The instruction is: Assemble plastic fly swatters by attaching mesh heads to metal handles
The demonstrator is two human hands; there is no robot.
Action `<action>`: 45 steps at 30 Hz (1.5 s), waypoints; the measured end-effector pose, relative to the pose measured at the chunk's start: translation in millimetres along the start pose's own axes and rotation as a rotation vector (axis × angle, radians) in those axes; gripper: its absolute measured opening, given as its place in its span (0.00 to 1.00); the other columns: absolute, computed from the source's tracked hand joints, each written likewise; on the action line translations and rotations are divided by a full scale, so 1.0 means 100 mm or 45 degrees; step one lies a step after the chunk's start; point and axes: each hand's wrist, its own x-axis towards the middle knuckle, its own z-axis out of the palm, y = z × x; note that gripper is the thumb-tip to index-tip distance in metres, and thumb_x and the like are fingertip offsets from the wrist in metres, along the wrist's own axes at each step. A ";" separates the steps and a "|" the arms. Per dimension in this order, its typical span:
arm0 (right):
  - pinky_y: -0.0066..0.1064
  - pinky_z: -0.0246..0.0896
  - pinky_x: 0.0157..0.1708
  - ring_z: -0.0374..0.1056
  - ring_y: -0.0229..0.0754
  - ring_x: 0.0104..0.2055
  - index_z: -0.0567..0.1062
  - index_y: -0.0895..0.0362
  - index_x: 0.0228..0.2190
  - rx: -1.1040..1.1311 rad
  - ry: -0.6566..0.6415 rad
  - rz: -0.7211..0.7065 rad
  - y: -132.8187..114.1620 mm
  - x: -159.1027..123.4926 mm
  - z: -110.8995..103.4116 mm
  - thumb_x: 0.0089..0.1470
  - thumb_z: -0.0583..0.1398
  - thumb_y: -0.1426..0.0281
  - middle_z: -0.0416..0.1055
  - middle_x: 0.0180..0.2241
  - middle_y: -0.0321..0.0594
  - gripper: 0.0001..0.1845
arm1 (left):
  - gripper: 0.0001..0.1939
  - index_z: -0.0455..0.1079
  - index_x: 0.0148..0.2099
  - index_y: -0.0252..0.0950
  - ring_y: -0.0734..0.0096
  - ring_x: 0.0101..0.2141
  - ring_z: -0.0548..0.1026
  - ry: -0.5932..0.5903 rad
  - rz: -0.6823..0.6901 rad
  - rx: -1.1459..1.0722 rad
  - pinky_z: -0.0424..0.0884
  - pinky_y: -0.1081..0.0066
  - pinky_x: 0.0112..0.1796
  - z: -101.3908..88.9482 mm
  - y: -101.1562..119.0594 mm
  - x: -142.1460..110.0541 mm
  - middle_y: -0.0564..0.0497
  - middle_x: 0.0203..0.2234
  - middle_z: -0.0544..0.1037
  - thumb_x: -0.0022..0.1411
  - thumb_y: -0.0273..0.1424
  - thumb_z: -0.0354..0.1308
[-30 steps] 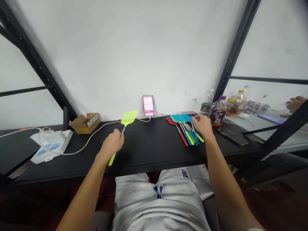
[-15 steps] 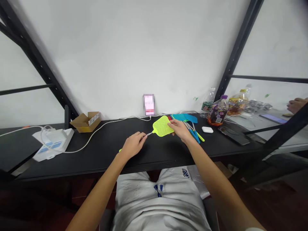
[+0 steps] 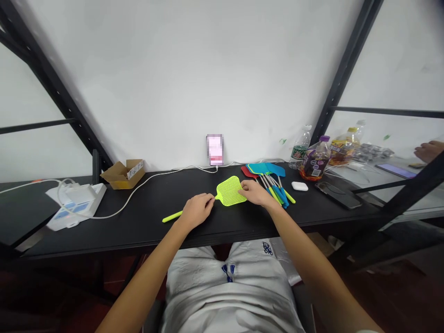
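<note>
smooth matt black table, perforated plastic fly swatter, swatter pile with metal-look shafts near back edge, cardboard box back left, clear plastic bottle back right, glossy phone near right edge, wrinkled cloth trousers

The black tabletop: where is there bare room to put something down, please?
Bare: between the white cable and the handle of the yellow-green swatter, and between that swatter and the upright phone. Crowded: right, with swatter pile, bottles, white case and flat phone.
</note>
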 end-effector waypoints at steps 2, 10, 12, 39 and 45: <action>0.26 0.55 0.25 0.65 0.37 0.28 0.71 0.57 0.27 -0.039 0.050 -0.031 0.01 0.00 -0.01 0.50 0.60 0.68 0.70 0.25 0.35 0.05 | 0.15 0.73 0.40 0.41 0.64 0.36 0.75 -0.001 0.003 -0.031 0.64 0.69 0.34 0.00 -0.01 0.00 0.50 0.34 0.78 0.70 0.37 0.45; 0.27 0.47 0.22 0.56 0.34 0.21 0.74 0.57 0.24 -0.103 0.153 -0.056 -0.09 -0.04 -0.08 0.47 0.61 0.66 0.61 0.17 0.30 0.07 | 0.15 0.72 0.36 0.41 0.65 0.33 0.75 0.009 -0.049 -0.064 0.61 0.71 0.30 -0.03 0.01 0.00 0.50 0.32 0.79 0.69 0.38 0.46; 0.26 0.49 0.22 0.59 0.35 0.20 0.73 0.57 0.23 -0.044 0.156 -0.060 -0.11 -0.04 -0.07 0.51 0.60 0.64 0.64 0.17 0.32 0.10 | 0.16 0.72 0.35 0.41 0.65 0.32 0.74 0.023 -0.070 -0.042 0.59 0.71 0.29 -0.03 0.02 0.00 0.50 0.31 0.79 0.69 0.39 0.46; 0.34 0.65 0.41 0.72 0.45 0.42 0.75 0.56 0.43 0.026 0.141 -0.253 -0.20 -0.08 0.11 0.54 0.62 0.59 0.76 0.41 0.45 0.18 | 0.14 0.72 0.49 0.37 0.66 0.39 0.74 0.196 0.210 -0.244 0.69 0.67 0.43 0.06 0.00 0.00 0.46 0.39 0.76 0.69 0.29 0.46; 0.28 0.61 0.32 0.69 0.37 0.28 0.75 0.55 0.31 0.054 -0.274 -0.463 -0.37 -0.18 0.27 0.61 0.56 0.60 0.74 0.27 0.36 0.14 | 0.13 0.71 0.49 0.38 0.65 0.43 0.73 0.146 0.386 -0.335 0.70 0.64 0.47 0.02 0.07 -0.03 0.45 0.40 0.76 0.70 0.29 0.46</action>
